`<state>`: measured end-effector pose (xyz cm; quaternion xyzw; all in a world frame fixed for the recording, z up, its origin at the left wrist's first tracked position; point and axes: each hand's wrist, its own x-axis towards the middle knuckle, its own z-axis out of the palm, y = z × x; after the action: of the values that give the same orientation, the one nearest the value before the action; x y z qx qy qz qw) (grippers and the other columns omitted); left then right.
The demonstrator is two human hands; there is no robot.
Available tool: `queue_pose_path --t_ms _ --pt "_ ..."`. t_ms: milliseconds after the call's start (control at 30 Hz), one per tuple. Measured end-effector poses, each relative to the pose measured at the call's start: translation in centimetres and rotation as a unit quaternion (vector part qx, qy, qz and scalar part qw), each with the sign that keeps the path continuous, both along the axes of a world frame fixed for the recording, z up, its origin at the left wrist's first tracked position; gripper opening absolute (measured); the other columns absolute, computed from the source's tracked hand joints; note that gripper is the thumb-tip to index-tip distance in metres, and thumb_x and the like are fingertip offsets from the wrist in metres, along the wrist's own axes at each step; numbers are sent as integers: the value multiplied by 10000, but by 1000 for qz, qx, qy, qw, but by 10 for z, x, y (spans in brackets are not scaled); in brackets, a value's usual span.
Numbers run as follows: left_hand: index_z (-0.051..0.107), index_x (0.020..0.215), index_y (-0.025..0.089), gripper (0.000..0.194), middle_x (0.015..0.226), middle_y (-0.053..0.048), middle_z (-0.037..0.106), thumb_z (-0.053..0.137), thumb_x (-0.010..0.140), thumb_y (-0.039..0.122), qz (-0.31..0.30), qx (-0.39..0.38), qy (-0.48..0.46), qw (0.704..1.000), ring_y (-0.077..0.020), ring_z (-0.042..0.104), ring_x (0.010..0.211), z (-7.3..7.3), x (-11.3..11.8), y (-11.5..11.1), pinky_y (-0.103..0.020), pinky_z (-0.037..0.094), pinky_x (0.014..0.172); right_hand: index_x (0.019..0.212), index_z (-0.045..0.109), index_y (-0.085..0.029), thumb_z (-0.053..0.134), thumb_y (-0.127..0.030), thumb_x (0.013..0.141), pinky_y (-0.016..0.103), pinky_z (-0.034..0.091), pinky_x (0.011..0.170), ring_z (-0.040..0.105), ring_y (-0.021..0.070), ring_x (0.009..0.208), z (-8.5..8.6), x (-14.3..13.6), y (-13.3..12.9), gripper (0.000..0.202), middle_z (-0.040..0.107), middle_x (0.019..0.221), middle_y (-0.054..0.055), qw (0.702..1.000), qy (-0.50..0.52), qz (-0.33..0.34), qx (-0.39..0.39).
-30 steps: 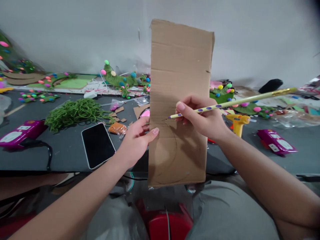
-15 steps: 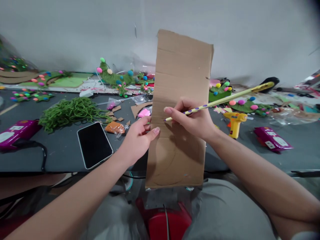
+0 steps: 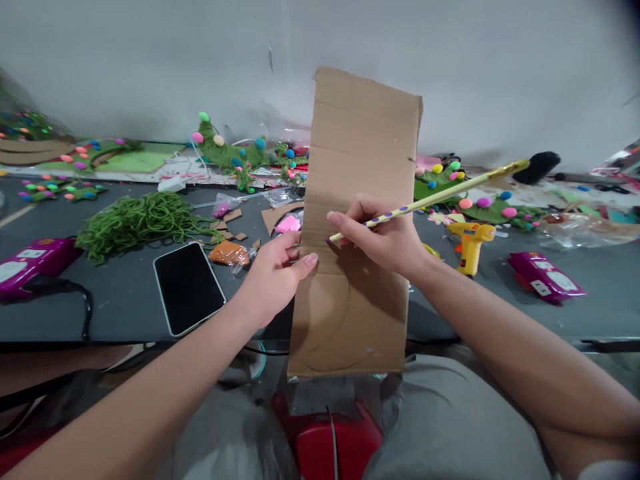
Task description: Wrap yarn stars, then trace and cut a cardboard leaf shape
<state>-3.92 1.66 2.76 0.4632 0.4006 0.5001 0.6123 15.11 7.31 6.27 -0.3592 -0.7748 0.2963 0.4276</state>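
A long brown cardboard piece [image 3: 365,147] is held tilted up over the table's front edge, with a faint curved line drawn on its lower half. My left hand [image 3: 280,270] grips its left edge, thumb on the front face and fingers behind. In my right hand [image 3: 383,237] is a pale yellow pencil [image 3: 440,197] with purple spots and a dark, fuzzy end. The pencil's tip rests on or very close to the cardboard, a little above my left thumb. My right hand lies against the cardboard's face.
Left on the grey table are green yarn [image 3: 140,223], a smartphone [image 3: 190,288], an orange packet [image 3: 230,253] and a purple device [image 3: 40,267]. To the right sit a yellow glue gun [image 3: 470,245] and another purple device [image 3: 546,277]. Green pom-pom-studded crescents [image 3: 227,152] line the wall.
The cardboard's top edge has dipped slightly and the sheet has shifted a little left. The pencil's far end has swung slightly. Both hands keep their hold.
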Motion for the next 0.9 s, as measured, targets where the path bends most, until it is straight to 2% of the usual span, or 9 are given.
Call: queue_pose_path --t_ms 200,333,467,567,633,733,833,900 --pt "665 1221 175 427 1040 -91 782 797 824 259 0 -5 3 1000 -256 748 917 0 0 0 -419 591 849 650 551 -212 649 -577 938 285 391 530 516 124 551 0 0 1 475 628 588 5 1000 -11 5 5" --pt "662 1223 179 442 1030 -89 784 807 815 272 -3 -8 -2 1000 -252 750 898 0 0 0 -399 594 816 679 567 -212 677 -580 917 285 401 538 535 129 569 -1 -1 2 452 649 619 6 1000 -3 -1 -3" --pt "685 1176 185 425 981 -72 788 822 778 244 -3 -14 -1 1000 -246 749 879 0 -1 1 -381 590 804 628 544 -210 664 -582 925 283 378 516 512 121 535 -2 0 3 491 617 570 3 1000 -14 4 3" --pt "706 1114 184 379 939 -63 783 824 756 235 4 -29 -4 1000 -245 746 866 1 -2 3 -381 591 803 649 567 -208 697 -582 901 276 410 526 577 129 549 -3 1 4 470 638 588 -4 999 30 4 -12" --pt "705 1087 179 354 921 -56 775 812 751 208 32 -31 -16 999 -235 742 865 3 -4 7 -372 593 802 696 602 -208 715 -580 888 266 449 546 626 133 578 -4 2 5 433 669 626 -5 997 73 -3 -20" --pt "690 1016 167 260 865 -35 751 762 767 148 118 -26 -24 992 -208 735 845 6 -11 15 -351 596 805 798 674 -211 661 -604 920 256 496 569 659 132 603 -7 6 6 411 706 672 5 994 103 -5 -43" --pt "663 957 162 196 905 -40 751 703 780 85 191 -26 -37 981 -195 732 882 7 -18 22 -348 593 853 847 730 -197 614 -620 944 254 521 563 662 132 580 -14 14 5 449 722 654 25 990 91 10 -106" --pt "662 968 163 238 990 -55 761 689 764 43 205 -26 -53 977 -201 726 958 6 -22 24 -358 585 903 862 755 -183 666 -590 922 250 548 588 679 132 600 -22 19 2 422 749 688 40 985 71 22 -153"
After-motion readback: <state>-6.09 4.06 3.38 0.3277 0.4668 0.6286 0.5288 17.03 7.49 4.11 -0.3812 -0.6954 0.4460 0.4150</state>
